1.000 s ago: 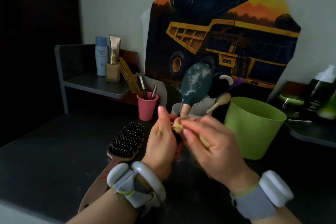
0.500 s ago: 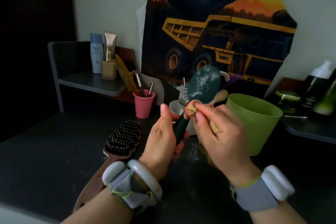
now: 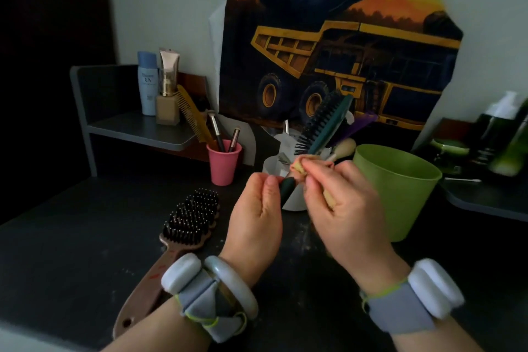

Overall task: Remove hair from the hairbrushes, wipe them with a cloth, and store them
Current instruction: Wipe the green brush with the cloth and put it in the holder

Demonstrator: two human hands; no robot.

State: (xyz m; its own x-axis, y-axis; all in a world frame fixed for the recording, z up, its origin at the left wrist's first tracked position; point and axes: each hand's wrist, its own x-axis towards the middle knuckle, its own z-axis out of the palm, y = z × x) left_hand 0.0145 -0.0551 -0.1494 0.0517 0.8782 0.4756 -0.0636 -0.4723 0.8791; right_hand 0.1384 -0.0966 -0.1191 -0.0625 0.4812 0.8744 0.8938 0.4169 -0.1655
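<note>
Fingers (image 3: pixel 268 183) pinch green bristly hairbrush (image 3: pixel 325 123); right hand (image 3: pixel 343 208) rubs yellow cloth (image 3: pixel 298 166).

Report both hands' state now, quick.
Left hand: closed, fingers gripping the green hairbrush by its handle.
Right hand: closed, fingers pinching a yellowish cloth against the brush's neck.

2 hairbrushes are seen: a green hairbrush (image 3: pixel 325 126) held up, a brown hairbrush (image 3: pixel 188 223) laid on the desk. 1 cloth (image 3: pixel 300 166) is counted, 1 yellow comb (image 3: pixel 191 114), 1 pink cup (image 3: pixel 224 161) w/ 2 makeup brushes (image 3: pixel 215 130), 1 green bucket (image 3: pixel 400 188), 1 white holder (image 3: pixel 274 168). 3 cosmetics containers are stood on the shelf, incl. 1 blue bottle (image 3: pixel 147 83). 2 hands are visible: left hand (image 3: pixel 257 217), right hand (image 3: pixel 345 208).
</note>
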